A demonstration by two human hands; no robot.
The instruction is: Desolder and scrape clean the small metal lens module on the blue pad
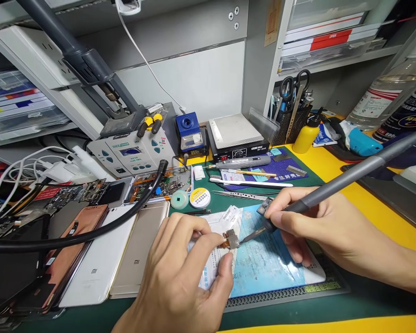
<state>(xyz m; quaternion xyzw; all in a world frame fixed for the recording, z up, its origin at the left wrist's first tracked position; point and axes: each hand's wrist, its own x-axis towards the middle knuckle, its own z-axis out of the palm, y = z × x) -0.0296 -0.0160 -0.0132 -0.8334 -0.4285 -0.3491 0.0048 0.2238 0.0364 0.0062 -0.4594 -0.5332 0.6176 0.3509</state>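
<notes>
My left hand pinches a small metal phone part with an orange flex cable between thumb and fingers, over a blue work mat. My right hand is closed round a grey soldering iron handle held like a pen. The iron's tip touches or nearly touches the small part. A white paper slip lies under my left fingers.
Phone back covers and opened phones lie at the left, crossed by a black hose. Behind the mat are tweezers, solder paste tins, a rework station, a hot plate, a tool holder with scissors, and bottles at the right.
</notes>
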